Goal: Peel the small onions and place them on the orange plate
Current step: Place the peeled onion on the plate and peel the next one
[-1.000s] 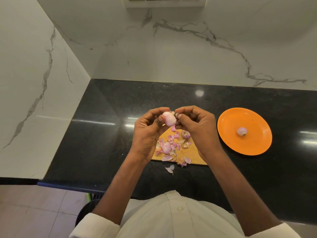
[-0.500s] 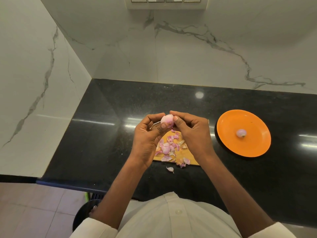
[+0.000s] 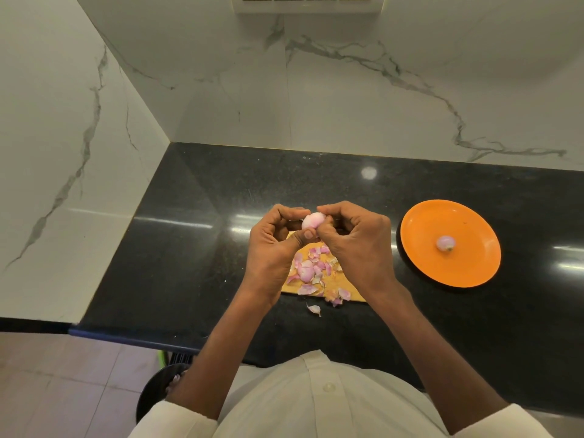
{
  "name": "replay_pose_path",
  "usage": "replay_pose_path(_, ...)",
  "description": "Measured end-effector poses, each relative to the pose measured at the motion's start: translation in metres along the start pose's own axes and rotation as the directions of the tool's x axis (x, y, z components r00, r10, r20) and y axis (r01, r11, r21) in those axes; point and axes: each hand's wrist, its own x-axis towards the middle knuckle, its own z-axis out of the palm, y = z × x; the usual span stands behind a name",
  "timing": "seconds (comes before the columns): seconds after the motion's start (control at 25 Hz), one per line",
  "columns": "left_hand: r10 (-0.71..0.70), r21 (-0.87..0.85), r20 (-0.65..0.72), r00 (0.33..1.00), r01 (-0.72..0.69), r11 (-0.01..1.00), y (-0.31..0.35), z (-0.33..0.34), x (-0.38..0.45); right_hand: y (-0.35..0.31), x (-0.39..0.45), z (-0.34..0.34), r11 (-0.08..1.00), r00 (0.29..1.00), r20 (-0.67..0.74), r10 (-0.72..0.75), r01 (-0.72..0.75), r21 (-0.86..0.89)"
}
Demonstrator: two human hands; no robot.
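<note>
Black granite countertop (image 3: 196, 263): set in a corner formed by white marble-veined walls (image 3: 347, 99); a switch panel (image 3: 311, 1) is seen at the top edge.

Wooden cutting board (image 3: 350, 292): laid on the countertop below the hands, largely covered by both hands and by a scatter of pink onion skins (image 3: 311, 268). One loose skin (image 3: 314, 309) is found off the board, on the countertop just in front of its near edge.

Orange plate (image 3: 474, 270): placed on the countertop to the right of the board, apart from it. One peeled onion (image 3: 445, 242) is held on it, near its middle.

Small onion (image 3: 313, 221): raised above the far end of the board, gripped between the two hands. It is pinched by the left hand (image 3: 271, 248), whose thumb is pressed against its underside and whose curled fingers are wrapped behind it. The fingers of the right hand (image 3: 357, 245) are curled over its top and right side, fingertips touching the skin.

White shirt (image 3: 316, 403): seen at the bottom edge, sleeves rolled at the elbows.
</note>
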Motion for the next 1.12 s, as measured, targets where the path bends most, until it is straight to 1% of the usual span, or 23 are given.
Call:
replay_pose_path(0.12,-0.009,-0.007,0.002,1.0,0.009,1.0,0.002,-0.002,0.001,0.001,0.0,0.0,0.998,0.998,0.022,0.051,-0.052,0.045)
replay_pose_path(0.24,-0.01,-0.029,0.004,1.0,0.01,1.0,0.006,-0.007,0.003,0.001,0.003,-0.005,0.958,0.978,0.138,0.156,-0.184,0.22)
replay_pose_path(0.32,-0.003,-0.03,0.013,1.0,0.004,1.0,0.007,-0.009,0.004,0.001,0.004,-0.008,0.937,0.972,0.164,0.17,-0.211,0.278)
replay_pose_path(0.48,0.006,-0.021,0.017,1.0,-0.005,1.0,0.006,-0.011,0.003,0.003,0.003,-0.005,0.953,0.986,0.114,0.122,-0.149,0.265)
replay_pose_path(0.6,0.02,-0.001,0.013,1.0,-0.02,1.0,0.005,-0.011,0.003,0.003,0.001,-0.003,0.982,0.998,0.044,0.042,-0.05,0.18)
replay_pose_path(0.76,0.038,0.035,0.004,0.999,-0.038,0.999,0.006,-0.009,0.003,0.003,0.001,-0.003,0.982,0.998,0.058,0.033,-0.043,0.187)
replay_pose_path(0.8,0.041,0.021,0.01,0.999,-0.041,0.999,0.008,-0.009,0.004,0.003,0.002,-0.003,0.978,0.997,0.075,0.033,-0.048,0.205)
replay_pose_path(0.88,0.03,-0.049,0.035,0.999,-0.028,0.998,0.012,-0.011,0.005,0.002,0.002,-0.005,0.963,0.988,0.155,0.017,-0.058,0.265)
replay_pose_path(1.0,-0.049,-0.169,0.081,0.995,0.063,0.984,0.015,-0.01,0.005,0.0,0.008,-0.011,0.927,0.959,0.276,0.057,-0.154,0.343)
replay_pose_path(1.04,-0.083,-0.191,0.092,0.992,0.099,0.977,0.015,-0.009,0.004,0.0,0.011,-0.013,0.92,0.951,0.301,0.075,-0.182,0.347)
replay_pose_path(1.12,-0.132,-0.222,0.111,0.985,0.153,0.963,0.015,-0.008,0.003,0.001,0.013,-0.014,0.931,0.938,0.339,0.075,-0.188,0.314)
